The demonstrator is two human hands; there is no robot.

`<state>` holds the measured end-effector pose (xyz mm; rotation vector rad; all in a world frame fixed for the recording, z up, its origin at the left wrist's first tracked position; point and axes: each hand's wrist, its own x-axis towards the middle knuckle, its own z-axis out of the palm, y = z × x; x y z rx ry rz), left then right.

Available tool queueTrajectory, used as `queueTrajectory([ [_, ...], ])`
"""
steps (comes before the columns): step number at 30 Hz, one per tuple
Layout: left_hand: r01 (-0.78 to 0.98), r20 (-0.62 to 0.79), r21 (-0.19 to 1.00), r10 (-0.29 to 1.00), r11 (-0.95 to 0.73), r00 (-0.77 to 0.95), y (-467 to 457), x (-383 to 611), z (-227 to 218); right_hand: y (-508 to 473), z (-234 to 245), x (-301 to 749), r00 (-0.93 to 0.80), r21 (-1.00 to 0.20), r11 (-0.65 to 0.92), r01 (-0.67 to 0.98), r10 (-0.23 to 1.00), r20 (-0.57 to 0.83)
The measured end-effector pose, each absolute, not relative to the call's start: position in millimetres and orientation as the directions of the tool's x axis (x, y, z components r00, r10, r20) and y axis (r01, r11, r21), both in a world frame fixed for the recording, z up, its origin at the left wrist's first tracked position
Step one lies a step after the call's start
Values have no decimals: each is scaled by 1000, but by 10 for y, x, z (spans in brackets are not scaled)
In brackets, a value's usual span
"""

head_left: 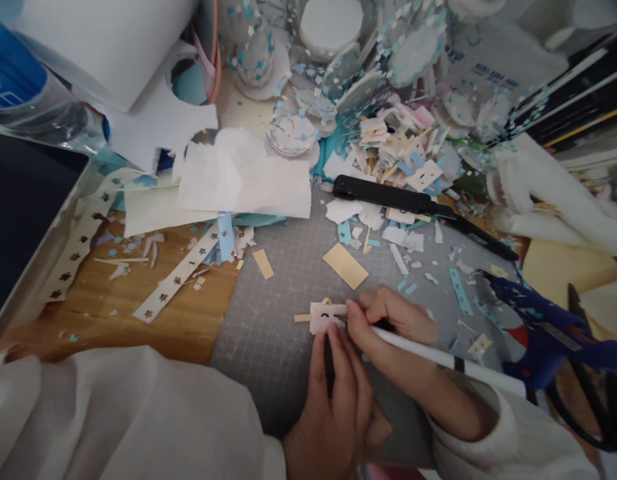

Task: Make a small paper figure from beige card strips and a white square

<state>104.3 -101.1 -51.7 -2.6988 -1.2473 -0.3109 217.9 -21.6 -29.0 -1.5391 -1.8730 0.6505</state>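
Observation:
A small white paper piece (pixel 318 321) with a curved black mark lies on the grey cutting mat (pixel 268 347). A tan strip (pixel 302 318) sticks out from its left side, and a tan loop shows at its top edge. My left hand (pixel 338 407) holds the piece down, its extended fingertips on the lower edge; its thumb is hidden. In my right hand (pixel 393 327) is a slim white pen (pixel 423 348) with a black band, pinched between the fingers. Its tip meets the right part of the paper, partly covered by my fingers. Two tan paper rectangles (pixel 345 265) lie just beyond.
A black utility knife (pixel 383 194) lies across the mat beside a pile of small paper pieces (pixel 423 153). Blue-handled pliers (pixel 548 320) and dark scissors (pixel 593 400) are at right. Punched paper strips (pixel 176 280) and a plastic bottle (pixel 48 100) are at left.

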Motion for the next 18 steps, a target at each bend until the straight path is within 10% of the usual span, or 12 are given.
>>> queueTrajectory([
  [18,764,259,-57,730,-643,633,-1003,1045,-501,-239,-340,2190,-74,-754,193,628,979,189],
])
